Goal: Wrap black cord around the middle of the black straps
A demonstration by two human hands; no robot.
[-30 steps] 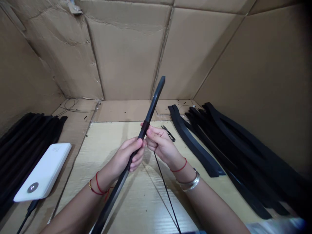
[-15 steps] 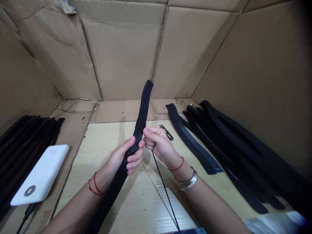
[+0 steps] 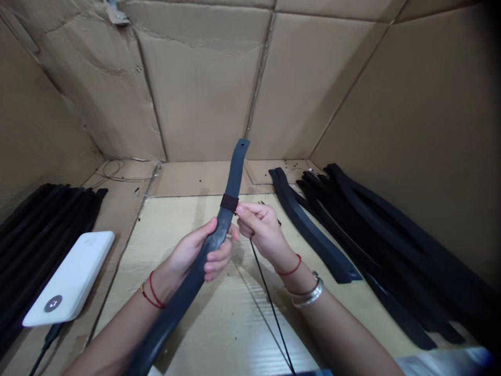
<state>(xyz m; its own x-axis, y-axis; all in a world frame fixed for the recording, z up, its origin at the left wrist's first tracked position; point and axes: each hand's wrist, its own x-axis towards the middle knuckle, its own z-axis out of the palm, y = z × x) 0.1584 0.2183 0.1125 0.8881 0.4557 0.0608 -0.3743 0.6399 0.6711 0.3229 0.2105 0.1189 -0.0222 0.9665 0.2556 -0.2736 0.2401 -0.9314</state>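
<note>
A long black curved strip (image 3: 188,284) slants up from the bottom edge, with a small hole near its far end. My left hand (image 3: 209,248) is wrapped round its middle. Just above that hand, a dark brown cord wrapping (image 3: 229,202) forms a band round the strip. My right hand (image 3: 260,224) pinches the cord at the band's right edge. From under this hand a dark cord (image 3: 270,300) runs taut down to the bottom edge. Partly hidden behind my right hand lie small black thread snips (image 3: 263,202).
Several black strips (image 3: 376,245) lie along the right side, and more dark strips (image 3: 35,230) are stacked at the left. A white power bank (image 3: 72,279) with a cable sits at the left. Cardboard walls (image 3: 207,94) enclose the back and sides.
The strip has turned about its length, so its broad face and end hole now show more. My right hand has shifted slightly right and down, covering more of the snips.
</note>
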